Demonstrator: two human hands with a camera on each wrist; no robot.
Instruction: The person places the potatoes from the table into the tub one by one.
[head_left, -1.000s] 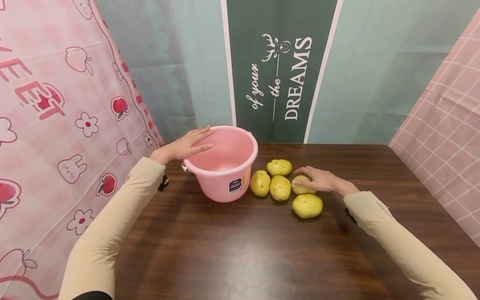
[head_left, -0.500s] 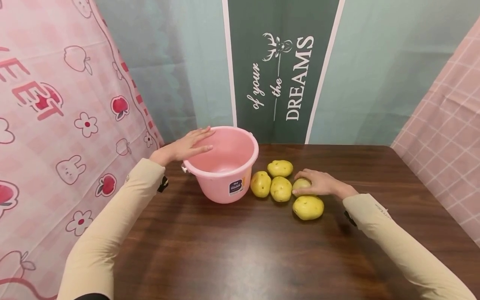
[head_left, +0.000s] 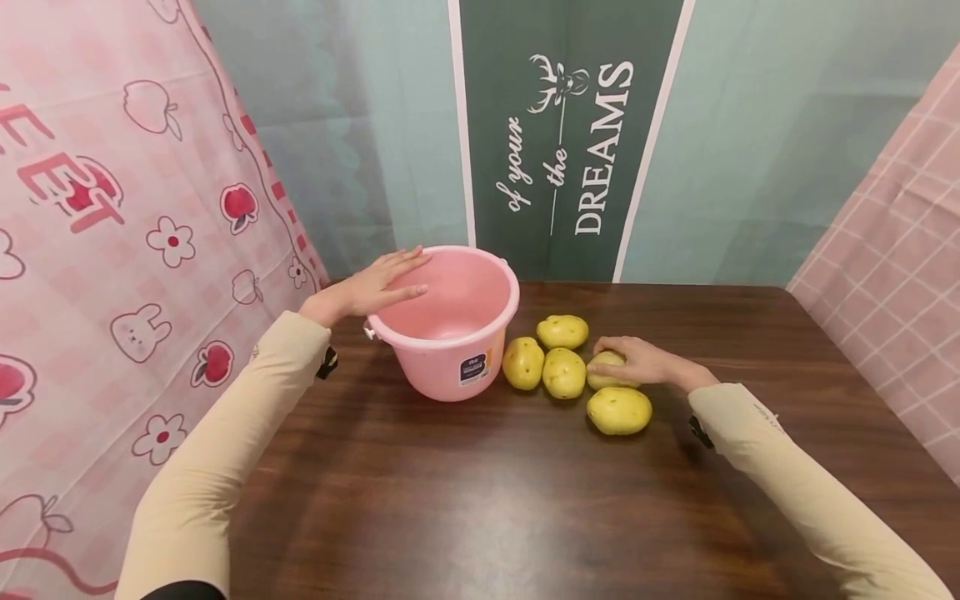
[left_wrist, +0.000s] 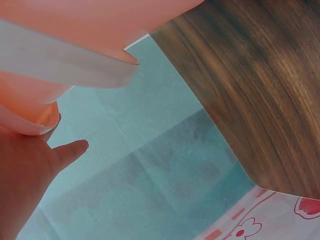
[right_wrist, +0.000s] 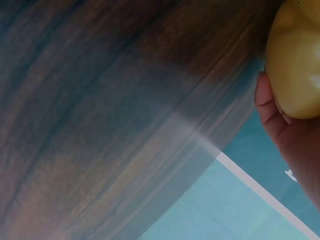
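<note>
A pink bucket [head_left: 431, 372] with a dark label stands left of the middle of the table, its inside visible from above. My left hand [head_left: 363, 290] rests on its left rim, fingers straight and spread over the opening. To the bucket's right lies a group of yellow potatoes [head_left: 564, 372]. At the group's right side my right hand [head_left: 648, 364] grips one potato [right_wrist: 295, 65], fingers over its far side and thumb on the near side. Another potato [head_left: 619, 411] lies just in front of the gripped one.
The dark wooden table [head_left: 450, 500] runs up to a green and teal curtain [head_left: 555, 167] at the back. A pink printed cloth [head_left: 172, 333] hangs on the left, and a pink checked cloth [head_left: 900, 225] on the right.
The fingers of my right hand have closed further around the potato. My left hand stays on the bucket rim. The head view has shifted slightly.
</note>
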